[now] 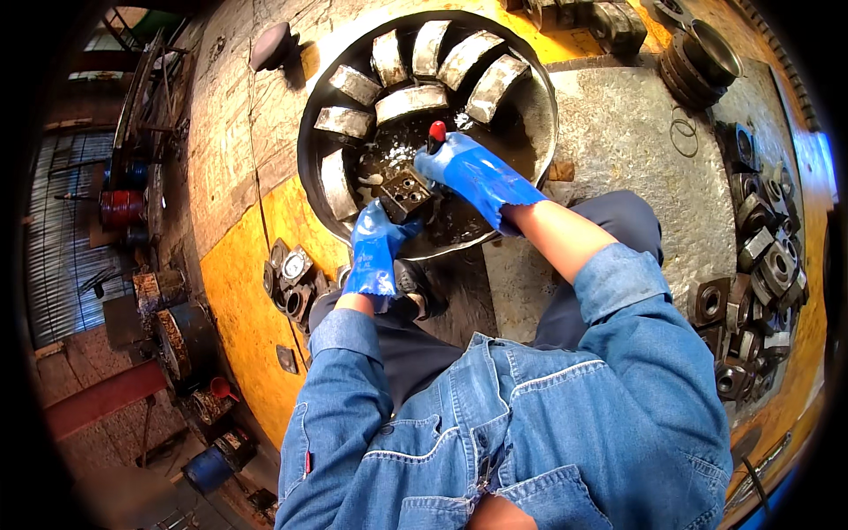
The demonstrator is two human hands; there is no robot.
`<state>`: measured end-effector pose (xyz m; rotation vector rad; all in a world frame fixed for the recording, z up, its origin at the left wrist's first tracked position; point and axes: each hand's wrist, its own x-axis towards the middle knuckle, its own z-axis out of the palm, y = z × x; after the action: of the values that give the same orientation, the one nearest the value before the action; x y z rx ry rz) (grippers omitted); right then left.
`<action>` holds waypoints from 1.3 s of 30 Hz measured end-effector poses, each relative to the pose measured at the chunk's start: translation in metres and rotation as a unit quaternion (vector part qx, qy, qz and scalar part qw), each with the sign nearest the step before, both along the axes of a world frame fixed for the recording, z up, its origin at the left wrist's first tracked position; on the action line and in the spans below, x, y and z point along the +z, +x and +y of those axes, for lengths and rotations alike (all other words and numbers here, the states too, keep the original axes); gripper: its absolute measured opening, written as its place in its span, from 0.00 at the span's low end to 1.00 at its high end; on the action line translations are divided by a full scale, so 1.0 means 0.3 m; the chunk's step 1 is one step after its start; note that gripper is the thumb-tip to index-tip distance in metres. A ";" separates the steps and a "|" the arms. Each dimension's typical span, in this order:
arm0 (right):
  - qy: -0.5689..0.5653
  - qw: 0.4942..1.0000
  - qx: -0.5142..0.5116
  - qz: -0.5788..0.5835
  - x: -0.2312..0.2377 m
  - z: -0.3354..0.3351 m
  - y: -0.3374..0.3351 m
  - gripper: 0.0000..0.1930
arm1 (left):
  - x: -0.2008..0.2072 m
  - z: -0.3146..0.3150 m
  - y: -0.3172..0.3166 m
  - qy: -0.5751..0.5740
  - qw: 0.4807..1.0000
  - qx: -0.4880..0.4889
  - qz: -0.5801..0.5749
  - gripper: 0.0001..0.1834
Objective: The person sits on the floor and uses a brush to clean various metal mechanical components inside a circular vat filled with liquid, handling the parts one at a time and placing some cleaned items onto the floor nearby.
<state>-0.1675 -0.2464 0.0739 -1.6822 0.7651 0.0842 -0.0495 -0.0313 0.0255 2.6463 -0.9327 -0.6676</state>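
Observation:
In front of me is a round, dark-rimmed pan (549, 132) with dark liquid in it. My right hand (459, 168), in a blue rubber glove, is closed around a tool with a red-and-black handle (437, 132); its working end is hidden. Below that hand, a dark metal block with holes (405, 193) sits in the pan near its front. My left hand (374, 247), gloved alike, grips the block's near left side. Several curved pale metal segments (411, 102) line the pan's left and far sides, wet and stained.
Square metal parts with round holes (777, 265) are heaped at the right. A smaller pile (291, 274) lies left of my knees. Stacked rings (698, 66) stand at the far right, and a dark rounded object (272, 46) lies beyond the pan's left side.

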 end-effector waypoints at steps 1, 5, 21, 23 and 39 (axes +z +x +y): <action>0.003 1.000 0.013 -0.007 0.000 -0.012 -0.029 0.33 | 0.015 -0.007 -0.010 -0.004 1.000 -0.001 0.010 0.38; 0.018 0.996 0.064 0.055 0.047 -0.040 -0.097 0.24 | -0.006 -0.013 0.006 0.029 1.000 0.004 -0.010 0.38; 0.085 0.992 -0.042 -0.081 0.000 -0.085 -0.163 0.26 | -0.004 0.011 0.011 0.052 0.997 -0.008 -0.052 0.42; 0.029 0.989 -0.054 -0.136 -0.058 -0.072 -0.164 0.27 | -0.015 0.005 0.012 0.016 0.997 -0.021 -0.070 0.40; -0.187 0.971 -0.148 0.013 -0.081 -0.243 -0.094 0.23 | 0.014 -0.152 -0.020 -0.057 0.997 0.011 0.057 0.31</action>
<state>-0.1956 -0.3192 0.0497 -1.9000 1.0955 -0.2625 -0.0556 -0.0768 0.0297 2.4877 -0.8827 -0.7294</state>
